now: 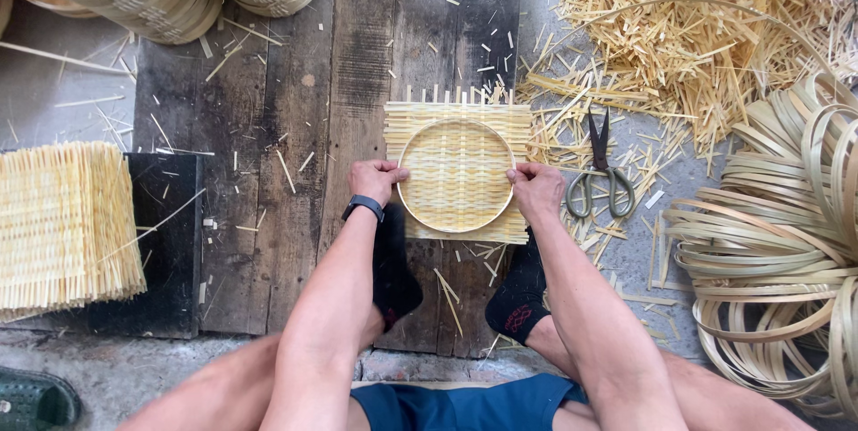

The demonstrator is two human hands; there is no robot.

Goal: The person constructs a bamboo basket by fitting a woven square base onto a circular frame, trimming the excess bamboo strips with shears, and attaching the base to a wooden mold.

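Head view looked straight down at a person seated on the ground, both bare hands working on a square woven mat (458, 114) of pale bamboo strips that lay flat on a dark wooden board (295, 127). A round bamboo hoop (456, 123) sat on top of the mat, near its middle. The left hand (375, 179), with a dark band at the wrist, had its fingers curled over the hoop's left edge, pressing down. The right hand (534, 188) gripped the hoop's right edge the same way. Two feet in black socks (518, 297) rested just below the mat.

Judging by how things lay, the weaving of the mat looked finished and the hoop was placed and held, but the mat's four corners still stuck out square beyond the ring, and loose strip ends stood up along the far edge, so trimming or shaping seemed left to do. Scissors (601, 172) lay untouched just right of the mat. A heap of offcuts (697, 29) spread behind them, coiled strips (786, 243) lay at the right, and stacked mats (63, 225) stood at the left.
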